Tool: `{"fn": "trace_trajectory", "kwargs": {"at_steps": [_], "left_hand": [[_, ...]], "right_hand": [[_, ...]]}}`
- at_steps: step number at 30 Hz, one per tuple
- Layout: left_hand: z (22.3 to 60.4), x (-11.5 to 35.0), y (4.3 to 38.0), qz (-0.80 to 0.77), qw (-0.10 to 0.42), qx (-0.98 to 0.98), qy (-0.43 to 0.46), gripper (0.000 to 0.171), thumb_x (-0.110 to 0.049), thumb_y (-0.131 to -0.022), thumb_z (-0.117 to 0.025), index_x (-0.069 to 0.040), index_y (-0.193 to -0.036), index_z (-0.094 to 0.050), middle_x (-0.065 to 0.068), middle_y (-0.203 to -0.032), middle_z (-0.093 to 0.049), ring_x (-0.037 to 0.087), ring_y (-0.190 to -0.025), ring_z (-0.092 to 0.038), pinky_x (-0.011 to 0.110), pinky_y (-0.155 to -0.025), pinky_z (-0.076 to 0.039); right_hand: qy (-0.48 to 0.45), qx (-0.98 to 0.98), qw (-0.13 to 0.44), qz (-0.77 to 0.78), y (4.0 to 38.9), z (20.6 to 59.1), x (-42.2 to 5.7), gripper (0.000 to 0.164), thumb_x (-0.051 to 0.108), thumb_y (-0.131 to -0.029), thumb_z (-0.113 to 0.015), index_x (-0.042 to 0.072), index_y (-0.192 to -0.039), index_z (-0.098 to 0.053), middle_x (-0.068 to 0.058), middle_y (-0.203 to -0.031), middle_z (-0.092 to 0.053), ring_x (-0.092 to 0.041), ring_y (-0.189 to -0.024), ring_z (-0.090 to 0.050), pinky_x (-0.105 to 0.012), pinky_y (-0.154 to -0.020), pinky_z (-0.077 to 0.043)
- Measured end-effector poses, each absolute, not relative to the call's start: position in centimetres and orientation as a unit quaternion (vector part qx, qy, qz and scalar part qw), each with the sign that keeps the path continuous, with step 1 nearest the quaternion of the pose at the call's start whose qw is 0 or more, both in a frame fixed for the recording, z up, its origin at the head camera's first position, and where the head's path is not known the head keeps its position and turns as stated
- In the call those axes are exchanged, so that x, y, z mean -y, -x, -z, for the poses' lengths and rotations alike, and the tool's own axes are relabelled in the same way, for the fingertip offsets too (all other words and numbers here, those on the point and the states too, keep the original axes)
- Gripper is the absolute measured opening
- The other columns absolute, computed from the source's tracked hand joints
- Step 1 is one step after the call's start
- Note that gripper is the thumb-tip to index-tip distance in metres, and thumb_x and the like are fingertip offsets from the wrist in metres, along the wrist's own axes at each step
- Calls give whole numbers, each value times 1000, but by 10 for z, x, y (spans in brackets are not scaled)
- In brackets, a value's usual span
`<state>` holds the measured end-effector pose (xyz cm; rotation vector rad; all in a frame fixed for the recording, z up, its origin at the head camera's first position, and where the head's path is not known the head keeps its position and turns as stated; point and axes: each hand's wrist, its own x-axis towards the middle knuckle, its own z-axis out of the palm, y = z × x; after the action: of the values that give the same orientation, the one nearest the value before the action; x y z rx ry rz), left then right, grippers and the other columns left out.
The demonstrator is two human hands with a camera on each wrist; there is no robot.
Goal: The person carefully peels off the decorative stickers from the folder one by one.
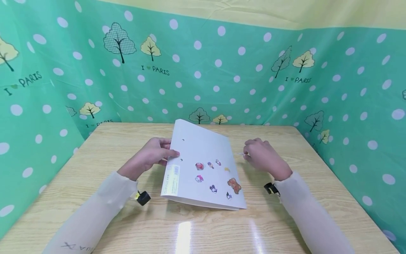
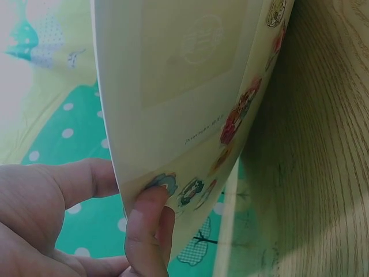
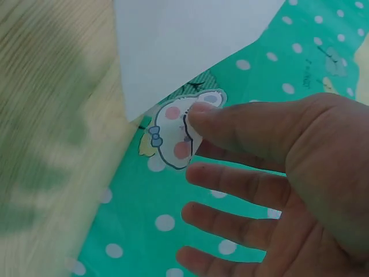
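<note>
A white file folder (image 1: 209,141) stands tilted over the table, with several small cartoon stickers (image 1: 199,166) and a brown bear sticker (image 1: 234,186) on its front. My left hand (image 1: 152,153) grips its left edge, thumb on the front and fingers behind. The left wrist view shows the folder's other face (image 2: 173,69), which carries printed text and more stickers (image 2: 239,112). To the right of the folder, my right hand (image 1: 261,157) pinches a white cartoon-face sticker (image 3: 173,130) with pink cheeks and a blue bow between thumb and forefinger. Its other fingers are spread apart.
The wooden table (image 1: 104,155) reaches back to a green polka-dot curtain (image 1: 196,88), which also hangs along both sides. Bright reflections (image 1: 183,236) lie on the tabletop near the front.
</note>
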<state>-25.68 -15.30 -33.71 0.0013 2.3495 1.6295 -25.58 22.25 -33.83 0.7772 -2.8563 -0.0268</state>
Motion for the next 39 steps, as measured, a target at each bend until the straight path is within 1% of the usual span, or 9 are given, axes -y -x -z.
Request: {"fn": "trace_trajectory", "kwargs": {"at_steps": [6, 12, 17, 22, 29, 31, 34, 37, 39], "left_hand": [[337, 153, 256, -567, 142, -812, 0, 59, -8, -89, -78, 1, -142, -53, 16, -120, -63, 23, -88, -70, 34, -72, -60], [335, 152, 254, -572, 143, -808, -6, 60, -8, -89, -78, 3, -142, -52, 16, -120, -63, 22, -88, -69, 33, -71, -60], [335, 152, 254, -573, 141, -808, -5, 60, -8, -89, -78, 3, -142, -52, 16, -119, -63, 22, -88, -69, 33, -71, -60], [335, 151, 253, -572, 143, -808, 0, 59, -7, -89, -78, 2, -142, -53, 16, -120, -63, 22, -89, -70, 33, -72, -60], [333, 152, 253, -570, 141, -809, -2, 60, -8, -90, -77, 4, -143, -51, 17, -121, -63, 21, -88, -70, 33, -73, -60], [333, 152, 254, -570, 140, -810, -3, 61, -8, -90, -77, 4, -143, -51, 17, -120, -63, 21, -87, -70, 33, -72, -60], [333, 152, 254, -569, 140, -810, -2, 61, -8, -90, -78, 4, -143, -51, 17, -120, -63, 21, -87, -69, 32, -71, -60], [333, 152, 254, -570, 138, -810, 1, 61, -8, -90, -78, 4, -143, -51, 16, -119, -63, 21, -86, -69, 32, -70, -60], [333, 152, 254, -572, 138, -809, 3, 60, -8, -90, -77, 4, -143, -51, 16, -119, -62, 21, -86, -69, 32, -70, -60]], "right_hand": [[-230, 971, 54, 15, 263, 345, -230, 21, 9, -94, -70, 15, -74, -72, 2, -79, -59, -33, -85, -58, -55, -72, -51], [-219, 976, 9, 5, 268, 351, -234, 28, 8, -97, -66, 15, -70, -66, 2, -78, -59, -25, -75, -50, -45, -65, -45], [-214, 976, -40, -12, 271, 357, -233, 27, 8, -96, -65, 15, -70, -66, 2, -76, -59, -22, -71, -49, -43, -67, -45], [-196, 976, -93, -35, 273, 362, -232, 27, 12, -97, -66, 13, -70, -65, 0, -71, -55, -19, -66, -49, -38, -65, -41], [-206, 974, -80, -42, 272, 361, -234, 24, 13, -95, -69, 16, -72, -66, 1, -72, -56, -18, -65, -47, -37, -64, -40], [-213, 973, -74, -44, 271, 359, -232, 21, 16, -95, -70, 16, -75, -67, 1, -76, -58, -19, -67, -48, -38, -64, -41], [-222, 971, -70, -45, 265, 354, -226, 13, 22, -95, -72, 12, -89, -74, -3, -93, -68, -22, -81, -58, -44, -73, -50], [-241, 967, -76, -43, 259, 348, -218, 24, 29, -96, -72, 7, -106, -76, -9, -116, -69, -30, -101, -62, -55, -88, -52], [-252, 963, -86, -36, 254, 346, -212, 30, 33, -97, -71, 7, -109, -76, -11, -121, -68, -34, -108, -62, -57, -92, -51]]}}
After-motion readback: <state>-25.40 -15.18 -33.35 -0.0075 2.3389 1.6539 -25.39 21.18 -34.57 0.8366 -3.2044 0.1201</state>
